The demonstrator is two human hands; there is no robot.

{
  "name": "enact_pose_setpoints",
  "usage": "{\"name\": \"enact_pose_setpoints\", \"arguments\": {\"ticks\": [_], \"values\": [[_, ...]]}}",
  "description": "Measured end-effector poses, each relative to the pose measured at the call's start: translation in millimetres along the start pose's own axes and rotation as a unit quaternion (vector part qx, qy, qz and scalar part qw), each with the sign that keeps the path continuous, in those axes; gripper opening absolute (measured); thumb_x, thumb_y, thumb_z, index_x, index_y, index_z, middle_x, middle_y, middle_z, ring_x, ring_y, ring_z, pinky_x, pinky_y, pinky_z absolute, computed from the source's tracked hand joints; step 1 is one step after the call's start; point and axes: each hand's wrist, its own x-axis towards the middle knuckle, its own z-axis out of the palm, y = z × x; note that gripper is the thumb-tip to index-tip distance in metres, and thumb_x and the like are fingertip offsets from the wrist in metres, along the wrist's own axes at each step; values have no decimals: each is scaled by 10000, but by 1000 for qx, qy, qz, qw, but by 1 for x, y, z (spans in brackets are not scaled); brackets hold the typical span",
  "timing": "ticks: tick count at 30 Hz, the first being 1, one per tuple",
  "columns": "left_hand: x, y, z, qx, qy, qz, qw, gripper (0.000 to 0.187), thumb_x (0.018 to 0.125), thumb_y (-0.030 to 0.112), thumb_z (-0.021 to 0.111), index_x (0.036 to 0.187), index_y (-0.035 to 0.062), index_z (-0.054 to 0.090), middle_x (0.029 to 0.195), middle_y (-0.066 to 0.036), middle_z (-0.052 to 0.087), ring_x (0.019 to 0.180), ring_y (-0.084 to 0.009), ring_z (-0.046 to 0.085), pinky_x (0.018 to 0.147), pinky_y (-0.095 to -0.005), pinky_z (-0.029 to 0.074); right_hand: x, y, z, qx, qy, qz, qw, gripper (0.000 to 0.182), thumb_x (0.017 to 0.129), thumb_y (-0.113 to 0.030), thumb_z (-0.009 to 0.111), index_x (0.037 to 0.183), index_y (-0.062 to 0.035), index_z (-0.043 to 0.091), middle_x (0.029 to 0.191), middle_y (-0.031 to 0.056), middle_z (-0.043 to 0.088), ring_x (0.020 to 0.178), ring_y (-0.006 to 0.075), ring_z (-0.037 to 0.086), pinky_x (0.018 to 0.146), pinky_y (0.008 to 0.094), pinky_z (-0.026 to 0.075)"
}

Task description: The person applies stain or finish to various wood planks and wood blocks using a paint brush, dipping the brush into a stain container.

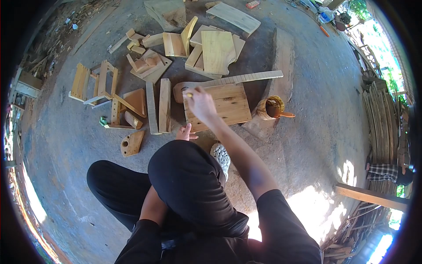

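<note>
In front of my raised knee lies a pale wooden board [233,103] with visible knots. My right hand [203,105] is closed over its far left corner, holding a small yellow-ended thing [189,94] whose kind I cannot make out. My left hand [187,133] is at the board's near left corner, its thumb against the edge; part of the hand is hidden by my knee. Along the board's far edge runs a long wooden piece [237,79] with a rounded, holed end. To the right stands a stained pot [268,107] with an orange-handled brush [286,115] leaning out.
Two upright planks [165,105] stand left of the board. Further left are a small wooden frame [103,83] and a holed block [132,144]. Cut boards [217,50] lie beyond. A long plank [283,61] is at the right. Another person [387,172] is at the far right.
</note>
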Motion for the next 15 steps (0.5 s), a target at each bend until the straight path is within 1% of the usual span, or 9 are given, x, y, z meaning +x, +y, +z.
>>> {"name": "enact_pose_setpoints", "arguments": {"ticks": [2,3,5,6,8,10,12,14,15], "values": [[-4,2,2,-3,4,-2,1000,772,1013,732,530,1450,108,407,1272,-156,694,1063,-268,766,872,-522,558,3,-15,14,39,-8,-38,999,138,995,-189,725,1044,-60,719,975,159,731,770,337,751,710,457,609],[-3,0,1,-7,8,-5,1000,767,1012,726,540,1452,112,407,1274,-160,694,1065,-270,766,871,-523,557,5,-17,20,40,-8,-38,998,138,995,-189,725,1044,-60,719,975,159,731,770,337,751,710,457,609],[0,-2,-1,-6,2,-2,1000,760,1011,723,547,1446,115,412,1275,-162,695,1066,-274,765,876,-528,555,12,-15,27,203,4,80,976,166,1006,-176,736,1076,-28,709,902,131,755,746,230,777,646,376,616],[2,-4,-2,-6,-4,0,1000,754,1009,720,554,1440,117,417,1276,-164,695,1067,-278,765,881,-532,553,13,-7,30,203,3,80,976,166,1006,-176,736,1076,-28,709,902,131,755,746,230,777,646,376,616],[-2,-1,-2,-6,0,-4,1000,753,1009,722,551,1436,116,420,1272,-164,697,1067,-276,765,881,-530,556,11,16,33,273,78,128,950,197,1022,-169,733,1096,11,699,856,123,763,741,168,783,606,300,618],[-2,2,1,-6,3,-5,1000,752,1010,725,547,1433,115,424,1268,-164,698,1068,-273,765,881,-527,558,14,37,15,295,102,211,926,213,1026,-160,726,1088,41,687,894,134,760,755,201,793,621,301,654],[-11,9,8,-89,40,34,995,708,1001,556,705,1312,-52,516,1040,-248,708,756,-312,782,662,-385,619,15,60,-9,321,137,231,908,231,1018,-149,734,1077,67,677,913,155,754,729,207,787,624,315,676],[-9,10,6,-87,37,31,995,707,1003,555,702,1316,-51,513,1037,-245,709,760,-310,783,663,-385,619,15,90,-35,308,163,253,903,229,1012,-133,733,1087,75,671,929,164,753,722,218,787,630,328,689],[-9,11,7,-83,35,30,995,706,1006,554,700,1320,-50,511,1035,-242,710,764,-308,784,664,-384,619,15,103,-50,274,178,256,910,226,1015,-132,727,1084,76,674,934,163,753,720,220,786,632,327,688]]}}
